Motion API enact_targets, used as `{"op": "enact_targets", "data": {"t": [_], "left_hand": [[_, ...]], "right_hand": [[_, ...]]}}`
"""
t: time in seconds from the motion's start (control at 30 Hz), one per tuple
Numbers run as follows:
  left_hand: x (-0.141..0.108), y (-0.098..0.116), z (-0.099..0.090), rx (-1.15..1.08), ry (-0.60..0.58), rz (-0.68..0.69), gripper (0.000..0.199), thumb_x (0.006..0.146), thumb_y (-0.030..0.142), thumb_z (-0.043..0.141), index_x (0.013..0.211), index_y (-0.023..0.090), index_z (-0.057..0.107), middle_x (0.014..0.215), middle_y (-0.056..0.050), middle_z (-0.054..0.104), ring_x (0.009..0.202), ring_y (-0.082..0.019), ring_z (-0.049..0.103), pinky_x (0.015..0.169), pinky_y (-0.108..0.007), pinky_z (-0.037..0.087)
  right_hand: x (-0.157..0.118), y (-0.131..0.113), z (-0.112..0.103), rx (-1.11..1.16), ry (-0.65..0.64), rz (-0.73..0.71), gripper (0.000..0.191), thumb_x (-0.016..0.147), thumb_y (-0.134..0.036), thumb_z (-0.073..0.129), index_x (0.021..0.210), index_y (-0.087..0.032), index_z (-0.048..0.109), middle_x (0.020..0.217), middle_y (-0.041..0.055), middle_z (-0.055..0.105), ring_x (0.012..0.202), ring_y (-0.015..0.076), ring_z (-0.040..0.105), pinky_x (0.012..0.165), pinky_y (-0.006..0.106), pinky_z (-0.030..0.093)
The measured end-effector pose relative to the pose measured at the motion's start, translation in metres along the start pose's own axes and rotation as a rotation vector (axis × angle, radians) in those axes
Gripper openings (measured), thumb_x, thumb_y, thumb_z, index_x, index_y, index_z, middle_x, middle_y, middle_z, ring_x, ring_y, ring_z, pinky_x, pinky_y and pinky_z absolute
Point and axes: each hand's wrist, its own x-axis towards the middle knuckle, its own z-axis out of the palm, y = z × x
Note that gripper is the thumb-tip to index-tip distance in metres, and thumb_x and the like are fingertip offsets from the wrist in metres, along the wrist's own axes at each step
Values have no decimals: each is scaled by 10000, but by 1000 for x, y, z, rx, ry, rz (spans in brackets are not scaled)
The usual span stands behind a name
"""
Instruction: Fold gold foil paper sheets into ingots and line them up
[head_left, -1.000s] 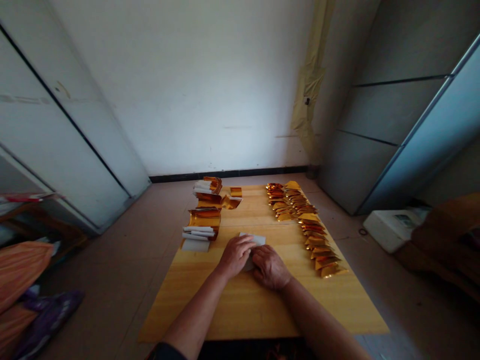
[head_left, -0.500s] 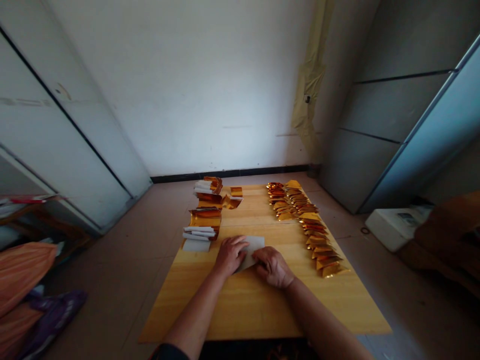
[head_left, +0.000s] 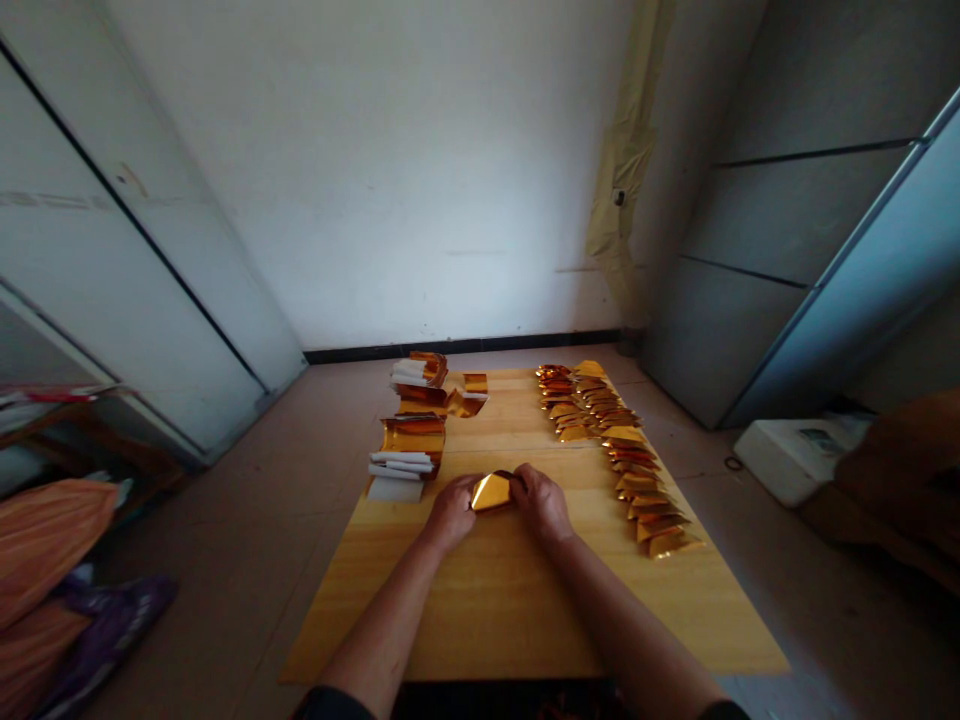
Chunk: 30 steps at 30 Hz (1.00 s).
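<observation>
**Q:** What are the hands doing?

**A:** Both are closed in narrow on a small gold foil packet [head_left: 491, 492], which sits just above the tabletop's [head_left: 510, 610] middle, pinched between them. The left hand [head_left: 452, 512] comes in from 7 o'clock and the right hand [head_left: 540, 503] from 5 o'clock. The forearms angle inward and the wrists stay low, close to the wood.

**Q:** Why hold it like that?

**A:** My read is that folded foil springs open easily, so pressure from both sides keeps its edges together. The fingers [head_left: 525, 482] wrap over its sides and leave the shiny, pointed face showing on top.

**Q:** What's nearest, beyond the hands?

**A:** At 11 o'clock, close by, there's a stack of white paper strips [head_left: 401, 462] with curled gold sheets [head_left: 414, 435] just behind it. Keeping them at the tabletop's edge probably leaves the front free for working. Small foil scraps [head_left: 466, 403] lie farther out, near 12 o'clock.

**Q:** And on the other side?

**A:** A long row of folded gold pieces [head_left: 637, 490] runs from about 3 o'clock up to 1 o'clock. They overlap like shingles, which seems a compact way to lay out many on one tabletop.

**Q:** Anything off the tabletop?

**A:** A white box [head_left: 795, 460] sits on the floor at 3 o'clock, and an orange cloth [head_left: 45, 550] lies at 9 o'clock.
</observation>
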Motion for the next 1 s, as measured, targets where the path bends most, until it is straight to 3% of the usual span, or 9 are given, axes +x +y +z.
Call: {"op": "enact_targets", "data": {"t": [0.13,0.3,0.47,0.67,0.8,1.0], "left_hand": [[1,0,0,67,54,59,499,621,-12,485,1030,201,676,1086,-54,684,1055,-206,600,956,-369,479],[-3,0,4,84,160,-15,483,691,11,478,1118,205,594,1066,-50,682,1002,-179,620,917,-331,497],[-6,3,4,36,166,-68,630,739,-6,405,1328,217,419,1090,-48,671,1021,-155,613,947,-350,479],[-5,7,2,62,157,-75,507,816,133,438,1321,182,452,1163,-92,636,1068,-198,586,969,-401,460],[-6,5,3,58,162,-39,429,829,134,405,1231,198,539,1171,-74,637,1091,-192,576,986,-388,448],[-11,9,-3,103,272,-12,428,837,176,432,1254,211,522,1084,-65,648,1025,-184,583,948,-370,463]], "right_hand": [[4,-3,5,-237,9,41,144,912,-266,456,869,-204,579,884,24,635,665,105,576,555,212,300],[4,1,12,-378,4,13,104,889,-309,539,893,-206,557,875,26,617,741,126,587,554,218,301],[5,2,13,-424,6,24,94,875,-302,570,893,-213,546,890,24,613,789,134,586,568,219,321],[5,0,10,-414,1,29,77,899,-272,522,896,-202,554,884,27,617,788,138,586,595,230,340],[3,1,10,-400,5,10,65,891,-260,530,896,-199,551,886,27,614,801,135,578,616,225,346],[3,1,13,-411,9,7,63,881,-266,542,890,-204,544,894,26,606,813,139,574,624,227,347]]}}
